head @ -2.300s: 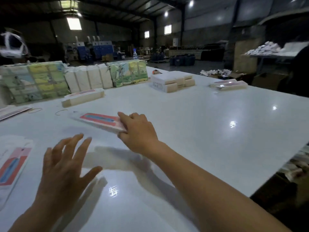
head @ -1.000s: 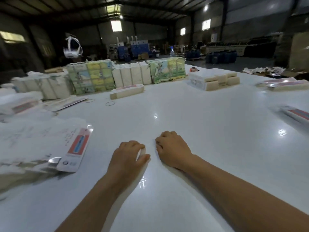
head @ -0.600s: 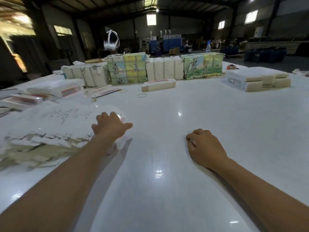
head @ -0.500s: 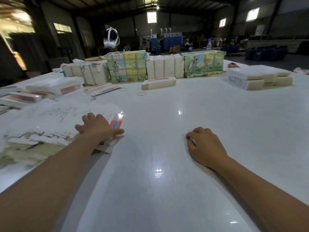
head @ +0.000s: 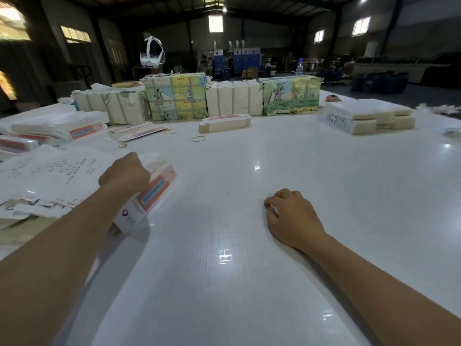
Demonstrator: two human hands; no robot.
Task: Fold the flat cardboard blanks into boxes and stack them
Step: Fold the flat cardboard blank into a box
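Step in hand, by judgement: fetching one fresh blank; no folding begun.

Left hand [head: 124, 174] over near edge of loose pile of flat white printed cardboard blanks [head: 47, 176] at left of glossy white table [head: 274, 245]. Fingers curled tight round one flat white blank with red and blue stripe [head: 147, 198]; blank tilted, lower end hanging toward table surface, upper end hidden behind knuckles. Separated cleanly from sheet below? Probably, though glare and blur leave contact line unclear.

Right hand [head: 291, 216] resting on bare table well apart from blank, fingers curled under; something small and pale showing at fingertips, too small to identify, so grip undetermined.

One folded white box with red top [head: 225, 122] lying far across table, just before row of wrapped paper bundles [head: 232, 99].

Next move, estimated: carry blank to open table between both hands, right hand taking free end, then squaring panels along creases.
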